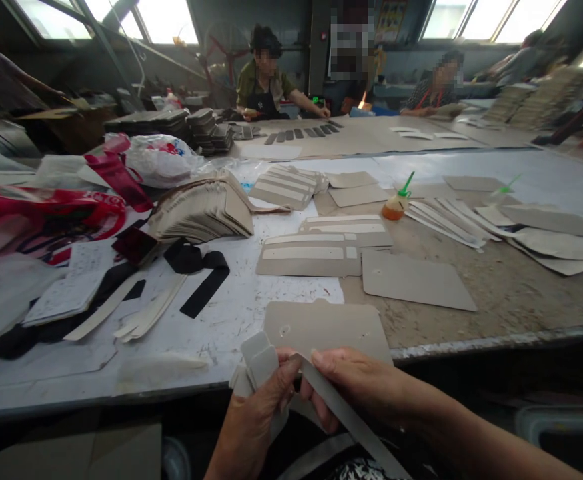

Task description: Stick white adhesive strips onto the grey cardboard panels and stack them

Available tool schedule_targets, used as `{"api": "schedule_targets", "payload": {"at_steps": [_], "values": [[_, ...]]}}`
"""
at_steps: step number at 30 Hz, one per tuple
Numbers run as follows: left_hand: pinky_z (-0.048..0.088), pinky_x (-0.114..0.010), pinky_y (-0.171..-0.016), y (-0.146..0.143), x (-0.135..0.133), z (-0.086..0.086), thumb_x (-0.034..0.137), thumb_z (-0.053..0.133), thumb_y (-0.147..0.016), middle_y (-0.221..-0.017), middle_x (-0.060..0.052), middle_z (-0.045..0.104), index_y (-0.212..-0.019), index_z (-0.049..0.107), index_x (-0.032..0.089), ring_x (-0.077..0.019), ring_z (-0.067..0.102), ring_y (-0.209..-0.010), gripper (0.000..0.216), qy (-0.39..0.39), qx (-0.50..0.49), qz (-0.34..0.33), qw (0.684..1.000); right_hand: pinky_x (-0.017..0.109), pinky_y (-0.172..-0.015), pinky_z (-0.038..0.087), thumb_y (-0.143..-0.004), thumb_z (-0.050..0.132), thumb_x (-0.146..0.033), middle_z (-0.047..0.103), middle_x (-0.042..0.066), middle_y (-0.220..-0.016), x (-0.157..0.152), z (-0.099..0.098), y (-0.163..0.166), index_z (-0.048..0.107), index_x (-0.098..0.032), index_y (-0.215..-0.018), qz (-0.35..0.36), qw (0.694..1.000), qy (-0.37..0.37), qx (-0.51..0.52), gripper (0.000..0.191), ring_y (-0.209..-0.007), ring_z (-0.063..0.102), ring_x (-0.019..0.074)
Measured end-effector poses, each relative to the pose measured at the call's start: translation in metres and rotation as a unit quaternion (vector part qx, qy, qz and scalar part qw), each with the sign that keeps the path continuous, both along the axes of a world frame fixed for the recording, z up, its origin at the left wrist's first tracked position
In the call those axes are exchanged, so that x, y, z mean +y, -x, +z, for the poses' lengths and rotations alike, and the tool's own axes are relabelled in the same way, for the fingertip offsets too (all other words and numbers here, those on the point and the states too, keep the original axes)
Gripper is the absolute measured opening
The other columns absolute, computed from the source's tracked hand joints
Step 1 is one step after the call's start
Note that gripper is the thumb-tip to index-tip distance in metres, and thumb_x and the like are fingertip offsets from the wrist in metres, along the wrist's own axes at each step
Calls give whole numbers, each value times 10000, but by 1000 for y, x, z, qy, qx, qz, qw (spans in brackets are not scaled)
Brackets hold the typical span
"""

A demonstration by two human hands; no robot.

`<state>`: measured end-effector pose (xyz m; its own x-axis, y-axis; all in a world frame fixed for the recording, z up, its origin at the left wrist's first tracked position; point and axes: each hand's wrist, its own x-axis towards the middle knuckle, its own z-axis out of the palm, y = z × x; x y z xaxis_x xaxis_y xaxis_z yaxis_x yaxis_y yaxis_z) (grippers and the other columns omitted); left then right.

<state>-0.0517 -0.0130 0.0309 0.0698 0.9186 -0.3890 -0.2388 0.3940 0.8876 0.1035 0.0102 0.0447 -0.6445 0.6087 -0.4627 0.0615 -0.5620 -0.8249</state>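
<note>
Small grey cardboard pieces with rounded corners (260, 357) are bunched in my left hand (259, 410), at the table's front edge. My right hand (359, 380) pinches the upper end of a long grey strip (354, 423), which slants down toward my lap. Both thumbs come close together at that end, and the left fingertips are partly hidden. Just beyond my hands lies a flat beige panel (331, 323) with a small hole. Another plain panel (416, 279) lies to its right, and a panel bearing pale strips (309, 260) is behind.
A fanned stack of beige boards (206, 210) stands left, near black ribbon (204, 280), pale strips (151, 307) and a notepad (74, 283). A green-nozzled bottle (395, 203) stands among sheets (451, 220) on the right. Across the table a person (266, 83) handles dark pieces.
</note>
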Motion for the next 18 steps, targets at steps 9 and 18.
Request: {"api": "schedule_targets", "payload": {"at_steps": [9, 18], "values": [[474, -338, -735, 51, 2, -28, 211, 490, -803, -919, -51, 653, -1120, 593, 262, -229, 602, -839, 337, -208, 472, -104, 851, 218, -578, 329, -871, 482, -310, 548, 0, -696, 39, 7, -16, 524, -177, -735, 51, 875, -347, -334, 194, -635, 465, 115], [487, -380, -902, 48, 53, -70, 36, 391, -817, -1135, -147, 600, -1117, 552, 76, -245, 554, -1065, 343, -452, 675, -129, 568, 245, -603, 317, -877, 442, -323, 643, 37, -776, 97, -21, 37, 586, -189, -815, 111, 784, -414, -449, 206, -704, 553, 157]]}}
